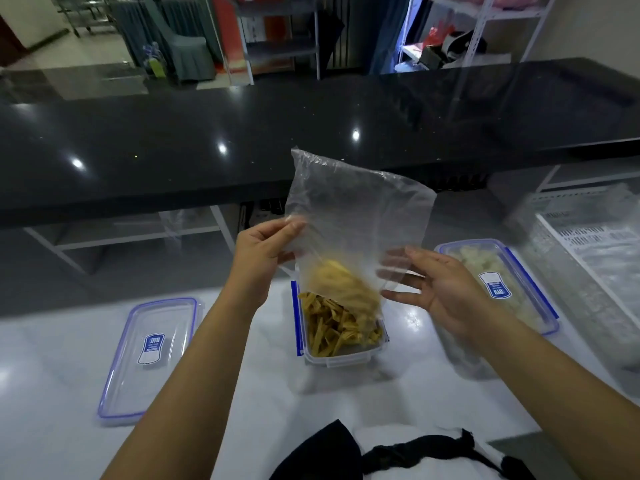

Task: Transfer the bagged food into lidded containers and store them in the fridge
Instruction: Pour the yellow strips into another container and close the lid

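One bag [353, 216], mouth down, upright.

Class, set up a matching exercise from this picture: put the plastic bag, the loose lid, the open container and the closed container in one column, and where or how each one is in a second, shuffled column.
Things:
1. plastic bag
2. loose lid
3. open container
4. closed container

States:
A. lid on, pale food inside, at the right
B. lies flat on the white counter, at the left
C. held upturned by the left hand
D. receiving yellow strips

Pairs: 1-C, 2-B, 3-D, 4-A
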`<state>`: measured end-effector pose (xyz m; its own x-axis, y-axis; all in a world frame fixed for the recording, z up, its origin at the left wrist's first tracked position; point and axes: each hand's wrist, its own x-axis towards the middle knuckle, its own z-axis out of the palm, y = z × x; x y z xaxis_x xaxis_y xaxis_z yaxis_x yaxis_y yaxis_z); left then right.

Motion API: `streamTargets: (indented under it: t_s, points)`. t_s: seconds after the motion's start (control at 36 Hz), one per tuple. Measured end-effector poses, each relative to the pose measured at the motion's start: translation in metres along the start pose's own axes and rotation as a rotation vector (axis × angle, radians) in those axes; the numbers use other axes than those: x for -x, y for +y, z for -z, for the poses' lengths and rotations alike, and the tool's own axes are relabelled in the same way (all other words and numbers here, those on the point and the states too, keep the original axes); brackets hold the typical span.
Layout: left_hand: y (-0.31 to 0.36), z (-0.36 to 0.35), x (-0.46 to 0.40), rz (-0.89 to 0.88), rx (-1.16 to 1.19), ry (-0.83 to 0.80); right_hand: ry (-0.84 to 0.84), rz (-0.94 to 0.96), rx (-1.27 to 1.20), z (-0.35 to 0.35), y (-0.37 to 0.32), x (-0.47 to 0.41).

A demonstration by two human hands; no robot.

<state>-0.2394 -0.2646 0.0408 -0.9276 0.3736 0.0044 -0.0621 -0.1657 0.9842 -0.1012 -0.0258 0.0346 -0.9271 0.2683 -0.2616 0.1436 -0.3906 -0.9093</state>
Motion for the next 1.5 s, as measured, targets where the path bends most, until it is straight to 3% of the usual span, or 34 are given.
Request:
streamTargets:
  t_s: [0.14, 0.28, 0.42, 0.58, 0.69, 1.03, 1.19, 1.28, 1.5]
  points:
    - [0.008, -0.002, -0.001, -0.033, 0.083, 0.029, -0.069, 0.018, -0.059, -0.007, -0.007, 0.000]
    - [0.012, -0.006, 0.002, -0.018, 0.067, 0.048, -0.034, 0.008, 0.149, -0.013, -0.005, 0.000]
    - [0.020, -0.002, 0.005, -0.054, 0.104, 0.037, -0.089, 0.086, 0.100, -0.014, -0.025, 0.002]
    - [0.024, -0.003, 0.002, -0.053, 0.060, 0.048, -0.039, 0.024, 0.314, -0.012, -0.030, 0.000]
    - [0.030, -0.003, 0.004, -0.086, 0.079, 0.006, -0.088, 0.103, 0.249, -0.008, -0.043, 0.000]
    - [0.042, -0.010, -0.002, -0.148, 0.087, 0.031, -0.039, 0.217, 0.347, -0.010, -0.063, -0.005]
    - [0.039, -0.016, 0.006, -0.113, 0.061, 0.006, -0.015, 0.369, 0.351, -0.006, -0.072, 0.002]
    - [0.032, -0.021, 0.009, -0.066, 0.000, 0.042, 0.037, 0.313, 0.443, 0.000, -0.065, 0.000]
    - [0.030, -0.040, 0.018, -0.090, -0.035, -0.005, 0.117, 0.367, 0.361, 0.024, -0.071, 0.013]
